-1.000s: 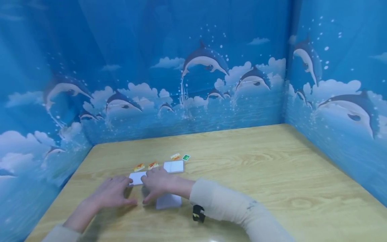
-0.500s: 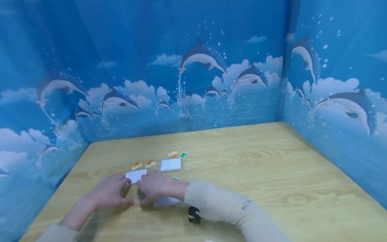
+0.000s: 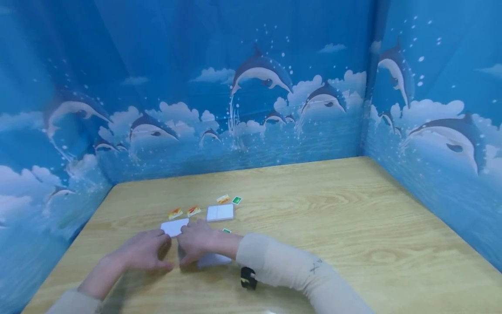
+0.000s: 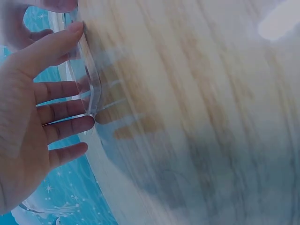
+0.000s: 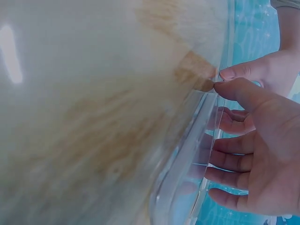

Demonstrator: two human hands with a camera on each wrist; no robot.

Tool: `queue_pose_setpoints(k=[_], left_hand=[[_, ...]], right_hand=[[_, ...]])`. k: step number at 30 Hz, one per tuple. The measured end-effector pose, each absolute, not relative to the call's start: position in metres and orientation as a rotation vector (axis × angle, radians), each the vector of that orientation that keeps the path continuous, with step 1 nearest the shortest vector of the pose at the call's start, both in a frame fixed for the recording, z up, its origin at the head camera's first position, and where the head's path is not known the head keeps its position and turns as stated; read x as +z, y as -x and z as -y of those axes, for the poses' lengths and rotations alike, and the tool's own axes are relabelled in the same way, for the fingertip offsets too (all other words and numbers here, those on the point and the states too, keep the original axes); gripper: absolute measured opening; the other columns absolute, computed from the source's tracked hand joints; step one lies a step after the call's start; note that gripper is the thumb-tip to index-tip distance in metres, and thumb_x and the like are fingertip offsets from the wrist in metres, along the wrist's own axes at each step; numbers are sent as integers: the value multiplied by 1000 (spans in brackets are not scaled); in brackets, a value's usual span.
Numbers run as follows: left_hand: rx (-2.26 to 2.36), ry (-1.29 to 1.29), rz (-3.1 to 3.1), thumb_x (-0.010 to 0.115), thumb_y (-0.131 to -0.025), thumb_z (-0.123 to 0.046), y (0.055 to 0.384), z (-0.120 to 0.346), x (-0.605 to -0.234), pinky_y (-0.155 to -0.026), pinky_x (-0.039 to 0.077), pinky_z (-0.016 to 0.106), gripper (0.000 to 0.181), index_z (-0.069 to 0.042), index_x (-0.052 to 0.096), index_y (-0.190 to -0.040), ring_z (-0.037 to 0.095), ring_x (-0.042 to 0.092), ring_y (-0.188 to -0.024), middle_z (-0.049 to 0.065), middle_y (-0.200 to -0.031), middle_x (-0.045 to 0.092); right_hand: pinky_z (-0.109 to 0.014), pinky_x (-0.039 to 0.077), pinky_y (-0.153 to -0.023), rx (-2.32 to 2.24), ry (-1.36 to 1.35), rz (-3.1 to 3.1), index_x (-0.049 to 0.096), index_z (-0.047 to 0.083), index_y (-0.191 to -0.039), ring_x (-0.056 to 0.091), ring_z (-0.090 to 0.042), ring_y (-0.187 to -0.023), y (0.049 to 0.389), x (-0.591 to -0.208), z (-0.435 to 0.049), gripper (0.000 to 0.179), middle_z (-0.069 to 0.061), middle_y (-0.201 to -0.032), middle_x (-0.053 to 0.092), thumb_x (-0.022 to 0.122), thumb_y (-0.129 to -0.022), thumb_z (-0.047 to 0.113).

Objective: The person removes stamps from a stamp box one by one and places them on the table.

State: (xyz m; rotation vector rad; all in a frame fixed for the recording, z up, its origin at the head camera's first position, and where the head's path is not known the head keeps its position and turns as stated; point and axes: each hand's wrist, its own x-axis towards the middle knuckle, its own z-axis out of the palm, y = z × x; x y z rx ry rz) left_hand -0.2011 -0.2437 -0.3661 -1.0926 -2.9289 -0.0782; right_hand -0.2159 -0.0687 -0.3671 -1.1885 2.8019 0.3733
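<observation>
In the head view, a flat clear plastic case with a white face (image 3: 174,227) lies on the table in front of both hands. My left hand (image 3: 143,250) is at its near left corner. In the left wrist view its thumb and fingers pinch the edge of the clear case (image 4: 91,89). My right hand (image 3: 198,240) grips the right side, thumb on the near edge and fingers behind the clear plastic (image 5: 213,117). Under the right wrist lies a second clear case (image 3: 213,260), partly hidden by that hand; its thick edge (image 5: 176,168) shows in the right wrist view.
Another white-faced case (image 3: 220,212) lies farther back. Small orange-and-yellow cards (image 3: 175,213) and a green card (image 3: 237,200) lie behind the cases; another green piece (image 3: 226,230) shows beyond the right wrist. Dolphin-print curtains (image 3: 259,78) border the wooden table (image 3: 333,218).
The head view has shifted slightly. My right hand has come a little nearer, so a green piece behind it shows. Both hands otherwise stay at the case, and the other things lie still.
</observation>
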Motion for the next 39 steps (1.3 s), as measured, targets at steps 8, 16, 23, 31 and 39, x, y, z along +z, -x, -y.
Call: queue_pose_setpoints(k=[8, 16, 23, 31, 39], left_hand=[[-130, 1106, 2891, 75, -63, -53, 202, 246, -367, -54, 37, 27, 45, -18, 52, -80, 7, 39, -62, -11, -71, 41], [-101, 1064, 2758, 78, -60, -50, 209, 253, -364, -67, 47, 38, 57, -8, 60, -94, 18, 55, -75, -2, -84, 57], [-75, 1060, 2719, 81, -57, -44, 215, 257, -361, -66, 46, 41, 57, -5, 59, -94, 21, 54, -76, 1, -85, 55], [-89, 1012, 2758, 79, -62, -39, 226, 254, -351, -64, 46, 40, 52, -3, 60, -95, 22, 54, -76, 3, -85, 55], [-120, 895, 2885, 80, -64, -38, 234, 256, -351, -73, 47, 48, 59, 0, 60, -104, 30, 56, -87, 12, -97, 60]], right_hand=[[-24, 39, -68, 357, 1242, -2806, 59, 26, -93, 46, -7, -82, 218, -364, 70, 45, 10, -92, 52, 64, -70, 64], [-26, 41, -74, 321, 1267, -2857, 59, 23, -101, 47, -7, -92, 229, -353, 66, 54, 8, -100, 54, 58, -72, 69], [-24, 41, -77, 281, 1283, -2857, 56, 19, -109, 45, -7, -92, 236, -350, 65, 57, 7, -102, 50, 59, -75, 64], [-25, 40, -75, 232, 1209, -2895, 54, 18, -116, 45, -9, -95, 251, -350, 65, 60, 6, -105, 51, 63, -75, 61], [-23, 40, -71, 134, 1132, -2918, 56, 18, -117, 45, -8, -89, 263, -355, 64, 61, 7, -102, 52, 66, -73, 59]])
